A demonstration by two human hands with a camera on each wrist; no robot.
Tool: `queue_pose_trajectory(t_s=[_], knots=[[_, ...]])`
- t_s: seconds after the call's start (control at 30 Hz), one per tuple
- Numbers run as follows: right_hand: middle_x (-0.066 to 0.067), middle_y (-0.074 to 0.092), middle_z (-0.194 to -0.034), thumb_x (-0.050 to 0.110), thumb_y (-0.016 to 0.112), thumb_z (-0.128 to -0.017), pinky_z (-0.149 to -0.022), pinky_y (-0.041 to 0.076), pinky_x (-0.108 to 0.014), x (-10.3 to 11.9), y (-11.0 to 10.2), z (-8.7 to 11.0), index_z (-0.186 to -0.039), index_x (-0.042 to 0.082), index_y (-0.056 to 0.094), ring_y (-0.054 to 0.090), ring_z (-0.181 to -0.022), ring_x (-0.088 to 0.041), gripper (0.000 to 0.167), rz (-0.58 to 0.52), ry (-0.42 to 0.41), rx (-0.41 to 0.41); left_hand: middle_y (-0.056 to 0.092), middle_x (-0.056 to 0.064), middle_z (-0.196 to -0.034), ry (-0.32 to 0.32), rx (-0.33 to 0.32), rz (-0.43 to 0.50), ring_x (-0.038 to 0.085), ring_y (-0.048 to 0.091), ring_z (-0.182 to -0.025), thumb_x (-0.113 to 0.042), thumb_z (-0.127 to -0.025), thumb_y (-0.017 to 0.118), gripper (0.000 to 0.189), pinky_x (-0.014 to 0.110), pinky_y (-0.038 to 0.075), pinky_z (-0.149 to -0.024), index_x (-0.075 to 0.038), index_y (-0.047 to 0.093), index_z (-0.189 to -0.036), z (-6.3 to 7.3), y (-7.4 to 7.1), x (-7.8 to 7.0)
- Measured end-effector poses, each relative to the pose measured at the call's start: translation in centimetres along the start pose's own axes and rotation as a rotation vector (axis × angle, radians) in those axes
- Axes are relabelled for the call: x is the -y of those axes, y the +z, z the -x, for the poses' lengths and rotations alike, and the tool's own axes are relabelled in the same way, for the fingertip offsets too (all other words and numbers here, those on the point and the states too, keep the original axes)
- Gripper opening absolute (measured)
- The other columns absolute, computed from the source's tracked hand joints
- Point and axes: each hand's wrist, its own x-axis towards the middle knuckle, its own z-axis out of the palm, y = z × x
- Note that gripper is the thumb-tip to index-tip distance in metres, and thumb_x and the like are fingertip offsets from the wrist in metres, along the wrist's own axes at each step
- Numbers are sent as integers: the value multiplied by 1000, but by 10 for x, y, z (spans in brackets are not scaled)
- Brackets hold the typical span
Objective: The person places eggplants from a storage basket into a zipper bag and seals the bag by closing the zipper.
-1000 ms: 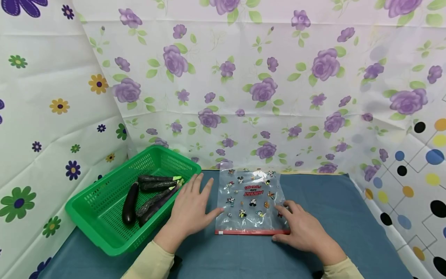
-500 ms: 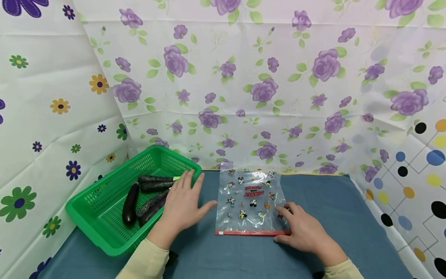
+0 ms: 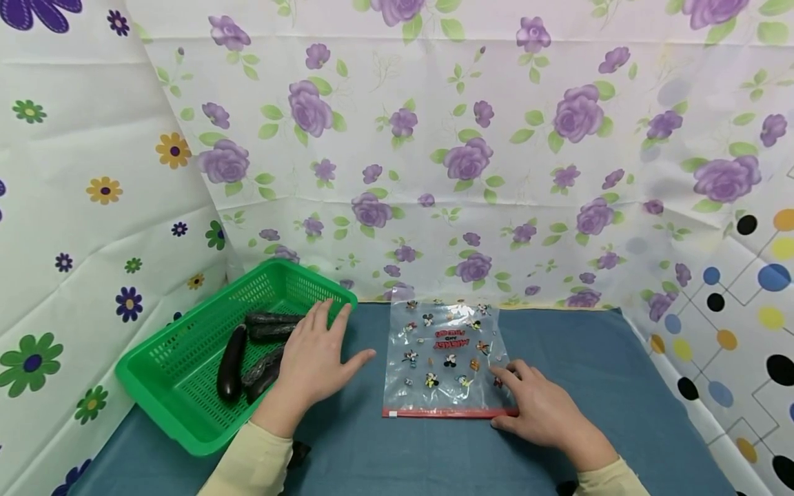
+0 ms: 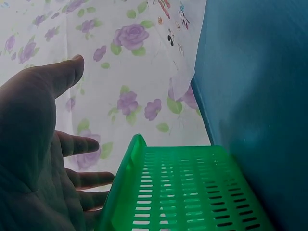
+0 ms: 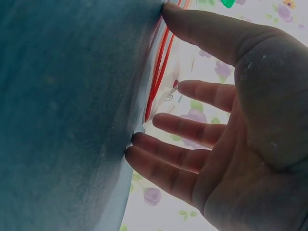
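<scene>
My left hand (image 3: 312, 362) hovers over the right rim of a green plastic basket (image 3: 186, 420), fingers spread and thumb pointing right, holding nothing. Several dark eggplants (image 3: 232, 362) lie inside, partly hidden behind that hand. In the left wrist view the fingers reach along the perforated basket wall (image 4: 183, 187). A clear zip bag (image 3: 422, 358) with cartoon prints and a red zip edge lies flat on the cloth, its white slider at the near left corner. My right hand (image 3: 542, 406) rests at the bag's lower right corner, fingertips touching it, relaxed. The right wrist view shows the red zip (image 5: 161, 67) beside the thumb.
A blue-grey cloth (image 3: 397, 458) covers the table. Behind stands a white sheet with purple roses (image 3: 468, 162). Flower-printed and dotted sheets (image 3: 732, 331) close off the left and right sides.
My left hand has moved left, away from the bag and over the basket's rim, covering more of the eggplants. The right hand has stayed at the bag's corner with hardly any movement.
</scene>
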Motion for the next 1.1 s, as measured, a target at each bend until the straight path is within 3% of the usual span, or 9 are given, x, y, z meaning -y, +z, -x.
queue_pose_trajectory(t_s=[0.53, 0.83, 1.1], knots=[[-7, 62, -135, 47, 97, -86, -81, 59, -50, -1, 3, -1, -153, 19, 66, 66, -114, -26, 80, 7, -16, -5, 41, 33, -168, -27, 21, 3, 51, 40, -157, -73, -99, 72, 102, 66, 39, -122, -6, 44, -170, -1, -6, 10], [-5, 62, -134, 49, 97, -87, -82, 59, -49, -2, 0, 1, -152, 21, 67, 65, -113, -23, 77, -3, -18, 11, 43, 34, -166, -56, 50, 8, 51, 47, -151, -73, -98, 73, 102, 65, 43, -119, -6, 44, -170, 1, -9, 15], [-7, 63, -129, 58, 92, -90, -76, 59, -52, -15, 10, 0, -147, 19, 70, 65, -106, -24, 73, -25, -108, -51, 46, 34, -163, -76, 116, 23, 52, 53, -146, -74, -101, 67, 101, 66, 47, -113, -5, 43, -171, 0, -18, 19]])
